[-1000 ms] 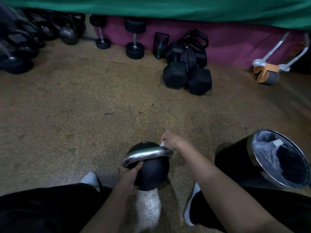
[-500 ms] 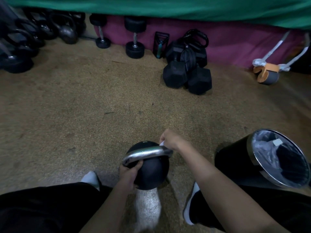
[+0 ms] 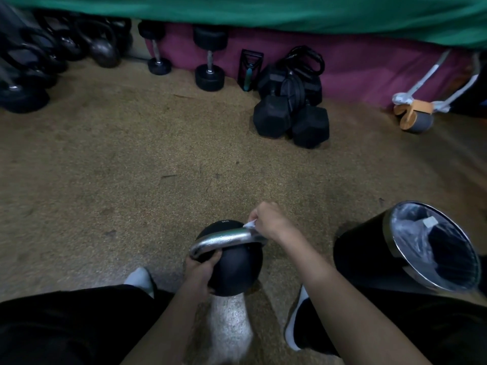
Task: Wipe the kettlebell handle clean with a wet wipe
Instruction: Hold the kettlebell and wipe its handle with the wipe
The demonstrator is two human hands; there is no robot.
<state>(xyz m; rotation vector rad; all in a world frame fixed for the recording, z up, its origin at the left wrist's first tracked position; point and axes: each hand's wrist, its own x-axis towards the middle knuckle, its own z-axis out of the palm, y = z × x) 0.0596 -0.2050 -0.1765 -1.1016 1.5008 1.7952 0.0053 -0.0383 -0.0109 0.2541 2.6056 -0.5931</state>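
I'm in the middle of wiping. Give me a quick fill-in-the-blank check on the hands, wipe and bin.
1. The right hand pinches the wet wipe at the handle's ____ end.
2. The left hand grips the kettlebell near the handle's ____ end.
3. The lined bin stands on the kettlebell's ____ side.

Missing words: right; left; right.

a gym: dumbbells (image 3: 291, 119) and kettlebells (image 3: 102, 50) line the wall.
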